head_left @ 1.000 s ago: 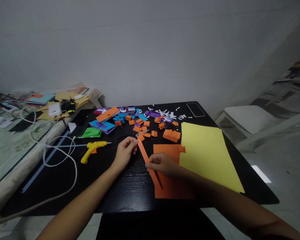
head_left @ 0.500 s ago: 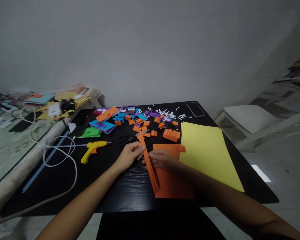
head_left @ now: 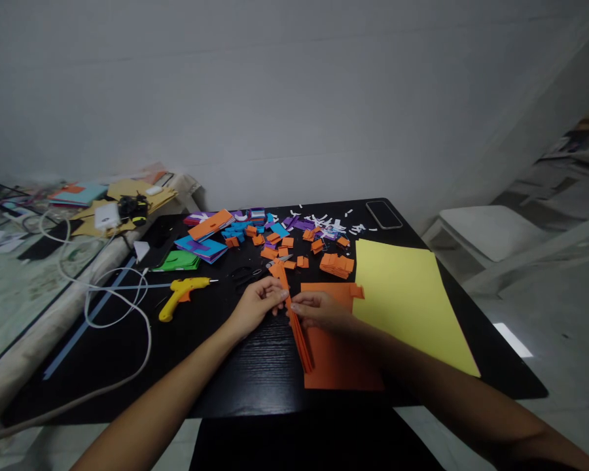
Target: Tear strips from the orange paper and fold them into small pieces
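Observation:
A long narrow orange paper strip [head_left: 299, 337] stands on edge along the left side of an orange sheet [head_left: 338, 353] on the black table [head_left: 235, 373]. My left hand [head_left: 256, 305] pinches the strip near its far end. My right hand [head_left: 320, 309] pinches the same strip from the other side, fingertips almost touching the left ones. Black scissors [head_left: 248, 272] lie just beyond my left hand.
A yellow sheet [head_left: 407, 304] lies right of the orange one. Small orange pieces [head_left: 336, 263], blue and purple scraps [head_left: 201, 247], a yellow glue gun [head_left: 182, 292] with a white cord [head_left: 127, 307], and a phone [head_left: 383, 214] lie on the table. A white chair [head_left: 491, 232] stands at right.
My hands have come together at the strip's far end. The strip has been folded lengthwise and now stands narrower on edge; my right hand has moved up from the strip's middle.

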`<state>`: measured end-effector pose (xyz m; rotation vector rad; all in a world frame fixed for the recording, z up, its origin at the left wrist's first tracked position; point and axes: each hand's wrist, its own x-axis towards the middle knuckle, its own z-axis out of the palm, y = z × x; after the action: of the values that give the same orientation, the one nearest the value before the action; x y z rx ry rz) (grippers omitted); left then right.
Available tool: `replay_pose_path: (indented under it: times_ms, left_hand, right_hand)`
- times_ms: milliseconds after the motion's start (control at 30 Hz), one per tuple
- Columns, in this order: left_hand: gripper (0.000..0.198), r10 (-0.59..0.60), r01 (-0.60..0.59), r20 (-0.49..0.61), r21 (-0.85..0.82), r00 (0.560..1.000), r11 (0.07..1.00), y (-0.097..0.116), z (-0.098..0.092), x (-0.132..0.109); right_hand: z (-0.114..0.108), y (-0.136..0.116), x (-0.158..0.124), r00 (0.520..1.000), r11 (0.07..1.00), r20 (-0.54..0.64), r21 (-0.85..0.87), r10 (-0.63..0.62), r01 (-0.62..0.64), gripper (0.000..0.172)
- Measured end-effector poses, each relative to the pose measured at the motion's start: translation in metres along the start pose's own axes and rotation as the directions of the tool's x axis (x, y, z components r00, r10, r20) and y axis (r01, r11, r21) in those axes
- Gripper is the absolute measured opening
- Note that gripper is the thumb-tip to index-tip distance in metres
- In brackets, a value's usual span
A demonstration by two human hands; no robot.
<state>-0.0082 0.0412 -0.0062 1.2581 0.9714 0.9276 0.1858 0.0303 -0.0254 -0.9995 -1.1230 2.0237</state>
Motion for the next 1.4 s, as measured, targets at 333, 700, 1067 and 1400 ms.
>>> replay_pose_path:
  times_ms: [333, 700, 1067, 1400]
  left_hand:
    - [0.04, -0.035, 0.035, -0.008, -0.054, 0.999, 0.998, -0.003, 0.0005, 0.0001]
    - [0.038, -0.044, 0.043, -0.018, -0.038, 0.999, 0.998, -0.0017, -0.0003, -0.0009]
    - [0.038, -0.07, 0.071, 0.016, -0.05, 0.997, 0.996, 0.0003, 0.0021, -0.0022]
    - [0.042, -0.031, 0.031, -0.028, -0.02, 0.999, 0.999, -0.0025, 0.0035, -0.0028]
  right_hand:
    - [0.0014, 0.0029, 0.0027, 0.991, 0.995, -0.112, -0.082, -0.072, 0.063, 0.042]
    - [-0.0012, 0.0027, 0.0057, 0.994, 0.999, -0.107, 0.035, -0.005, 0.009, 0.05]
    - [-0.0043, 0.0056, 0.0049, 0.996, 0.998, -0.073, -0.046, -0.047, 0.044, 0.042]
    - [0.0015, 0.0085, 0.0003, 0.997, 0.993, -0.01, -0.086, -0.082, 0.081, 0.045]
